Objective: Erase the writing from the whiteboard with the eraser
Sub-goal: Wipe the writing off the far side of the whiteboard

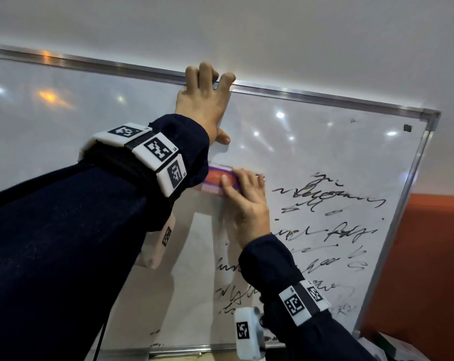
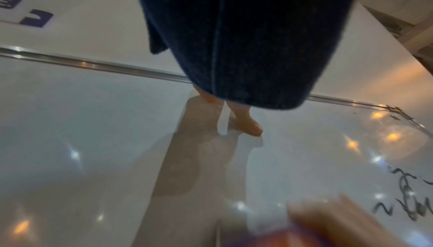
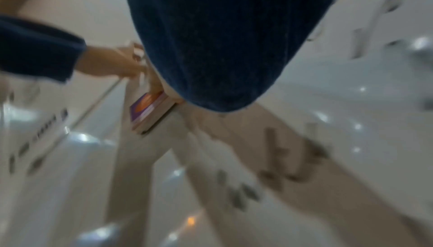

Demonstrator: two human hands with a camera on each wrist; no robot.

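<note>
Two hands share the work. Our left hand [image 1: 203,105] hooks its fingers over the top frame [image 1: 324,96] of the whiteboard [image 1: 64,121], thumb lying against the white surface below; we judge this grip is there to steady the tilted board so it does not rock under the rubbing. Our right hand [image 1: 246,204] presses the eraser [image 1: 216,178] flat against the board, thumb laid along its purple and orange label side and fingers curled over its far edge, so the pad stays square to the surface.

We have the eraser near the upper middle of the board, just below the left thumb and partly hidden by the left sleeve [image 1: 184,142]. It sits at the left edge of the writing [image 1: 330,199], which runs in black scrawled lines to the right and downward toward the bottom frame. Left of the eraser the board looks clean, so we judge the wiping is partly done, with most of the script still to go.

Our left arm reaches up and across, wrist bent back. Our right forearm rises from below, hand angled up and leftward. From the right wrist the picture is blurred, yet the eraser shows lying flat on the board.
</note>
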